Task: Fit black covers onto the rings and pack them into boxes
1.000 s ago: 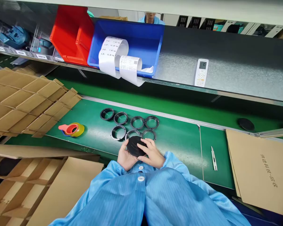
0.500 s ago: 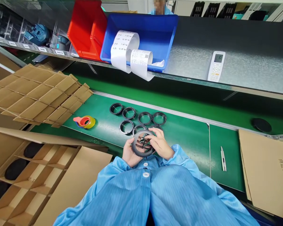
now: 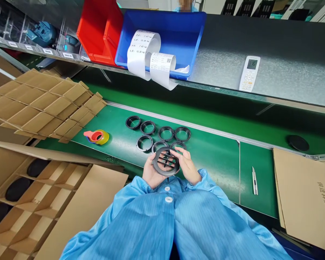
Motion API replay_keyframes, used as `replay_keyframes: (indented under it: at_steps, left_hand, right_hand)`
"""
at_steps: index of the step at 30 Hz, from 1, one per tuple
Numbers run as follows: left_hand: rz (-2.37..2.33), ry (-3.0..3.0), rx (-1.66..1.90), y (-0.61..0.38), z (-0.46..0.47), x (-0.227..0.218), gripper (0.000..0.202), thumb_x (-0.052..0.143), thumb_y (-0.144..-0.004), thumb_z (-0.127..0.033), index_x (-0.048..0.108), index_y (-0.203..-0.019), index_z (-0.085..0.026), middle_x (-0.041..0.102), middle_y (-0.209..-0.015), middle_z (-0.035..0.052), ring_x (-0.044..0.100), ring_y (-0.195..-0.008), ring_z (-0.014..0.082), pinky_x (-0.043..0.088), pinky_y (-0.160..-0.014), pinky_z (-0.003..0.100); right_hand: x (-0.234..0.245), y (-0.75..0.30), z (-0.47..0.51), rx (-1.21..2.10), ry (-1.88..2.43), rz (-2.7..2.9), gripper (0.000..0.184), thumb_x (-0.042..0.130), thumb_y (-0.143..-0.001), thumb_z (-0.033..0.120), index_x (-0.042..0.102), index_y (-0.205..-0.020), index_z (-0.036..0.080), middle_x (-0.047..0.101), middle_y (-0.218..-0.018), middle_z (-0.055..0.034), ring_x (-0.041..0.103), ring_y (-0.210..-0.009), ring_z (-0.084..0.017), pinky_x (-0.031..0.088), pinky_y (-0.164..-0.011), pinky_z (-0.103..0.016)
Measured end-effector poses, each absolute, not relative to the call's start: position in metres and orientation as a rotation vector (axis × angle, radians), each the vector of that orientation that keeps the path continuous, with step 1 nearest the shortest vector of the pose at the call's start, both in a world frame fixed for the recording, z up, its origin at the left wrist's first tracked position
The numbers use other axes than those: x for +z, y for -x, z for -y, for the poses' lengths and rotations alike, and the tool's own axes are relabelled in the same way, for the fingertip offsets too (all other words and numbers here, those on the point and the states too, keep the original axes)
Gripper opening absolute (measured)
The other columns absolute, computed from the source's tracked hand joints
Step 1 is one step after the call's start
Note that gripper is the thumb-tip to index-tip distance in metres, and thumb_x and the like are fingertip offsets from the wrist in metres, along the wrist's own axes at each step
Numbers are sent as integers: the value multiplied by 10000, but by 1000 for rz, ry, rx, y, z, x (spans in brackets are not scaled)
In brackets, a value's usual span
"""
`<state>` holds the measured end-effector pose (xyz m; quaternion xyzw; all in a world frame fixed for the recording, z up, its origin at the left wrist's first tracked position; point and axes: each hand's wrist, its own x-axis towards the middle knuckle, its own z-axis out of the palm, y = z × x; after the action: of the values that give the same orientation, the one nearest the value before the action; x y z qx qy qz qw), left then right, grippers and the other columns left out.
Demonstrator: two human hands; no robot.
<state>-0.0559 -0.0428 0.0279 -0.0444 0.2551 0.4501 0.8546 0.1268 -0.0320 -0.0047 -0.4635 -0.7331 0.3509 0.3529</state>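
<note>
A round black air vent (image 3: 158, 167) with slats across its opening is held up in front of my blue jacket. My left hand (image 3: 151, 174) grips its left edge, with fingers showing through the opening from behind. My right hand (image 3: 188, 167) closes on its upper right rim, fingertips on the front near the slats. Just beyond, several black rings (image 3: 144, 143) stand on the green table (image 3: 211, 162) in two rough rows. The vent and my hands partly cover the nearest ones.
A tape roll with a red holder (image 3: 99, 137) lies left, near stacked cardboard dividers (image 3: 43, 101). A partitioned box (image 3: 48, 195) holds black discs. Right are a utility knife (image 3: 255, 180), cardboard (image 3: 306, 195) and a black disc (image 3: 298, 143). Above, a shelf carries a blue bin (image 3: 176, 39) and remote control (image 3: 249, 74).
The vent has tilted slightly and shifted a little in my hands. My right fingers have moved from over the slats toward the rim. The whole view has shifted slightly.
</note>
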Motion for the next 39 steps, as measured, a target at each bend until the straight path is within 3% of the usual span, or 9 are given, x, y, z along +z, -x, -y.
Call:
replay_keyframes:
  at_steps: [5, 8, 11, 15, 22, 26, 30, 36, 39]
  left_hand:
    - [-781, 295, 934, 59, 44, 8, 391, 464, -975, -440, 694, -1042, -131, 761, -922, 94, 717, -845, 237, 564, -819, 368]
    - [-942, 250, 852, 55, 44, 0, 369, 544, -939, -428, 672, -1131, -141, 752, -977, 110, 713, -902, 276, 558, -854, 403]
    - [-989, 190, 783, 55, 44, -3, 495, 558, -918, -517, 586, -1300, -204, 713, -1112, 121, 685, -1014, 317, 530, -917, 477]
    - [-1130, 145, 801, 72, 44, -6, 550, 556, -914, -561, 466, -1401, -322, 627, -1263, 106, 638, -1110, 275, 498, -957, 474]
    - [-1197, 186, 872, 115, 68, -19, 404, 589, -924, -318, 538, -1288, -152, 636, -1243, 172, 674, -1045, 239, 546, -915, 361]
    - [-1239, 264, 921, 130, 84, -28, 325, 561, -927, -257, 568, -1223, -124, 669, -1178, 171, 694, -1014, 237, 578, -883, 350]
    - [-1284, 299, 917, 137, 85, -35, 278, 550, -922, -235, 592, -1174, -124, 688, -1138, 154, 699, -996, 220, 585, -864, 320]
    - [-1316, 160, 857, 120, 89, -26, 208, 585, -870, -307, 633, -1020, -171, 698, -1076, 83, 682, -938, 151, 554, -870, 254]
    - [-1349, 136, 942, 108, 97, -28, 224, 706, -758, -310, 661, -910, -153, 698, -939, 82, 673, -821, 166, 566, -771, 286]
  right_hand:
    - [-31, -115, 38, 786, 1034, 2386, 686, 621, -875, 581, 485, -1462, 252, 365, -1562, -137, 242, -1457, -350, 309, -1171, -582]
    - [-48, -106, 35, 1050, 1088, 2385, 1040, 767, -715, 629, 292, -1560, 253, 194, -1620, -170, 151, -1489, -390, 301, -1163, -584]
    - [-65, -100, 22, 1229, 1121, 2296, 1245, 842, -610, 588, 158, -1591, 239, 254, -1560, -182, 256, -1444, -361, 336, -1152, -529]
    - [-89, -101, -15, 834, 1584, 2124, 1196, 842, -581, 572, 285, -1550, 146, 319, -1464, -230, 334, -1347, -408, 309, -1136, -585]
    - [-137, -116, -41, 485, 1779, 2327, 1185, 825, -579, 614, 335, -1535, 114, 336, -1486, -277, 310, -1359, -473, 158, -1143, -675]
    - [-142, -124, -14, 356, 1724, 2437, 1076, 635, -743, 722, 291, -1553, 103, 302, -1550, -272, 279, -1411, -441, 124, -1165, -643]
    - [-131, -123, -9, 190, 1710, 2483, 866, 404, -928, 637, 237, -1570, 80, 190, -1625, -238, 164, -1491, -388, 89, -1188, -596]
    - [-125, -127, 7, 221, 1741, 2596, 888, 447, -883, 656, 334, -1530, 58, 289, -1568, -294, 251, -1441, -447, 168, -1106, -693]
    - [-133, -137, 24, 270, 1668, 2636, 877, 515, -839, 512, 219, -1576, 140, 296, -1563, -260, 320, -1388, -453, 364, -962, -661]
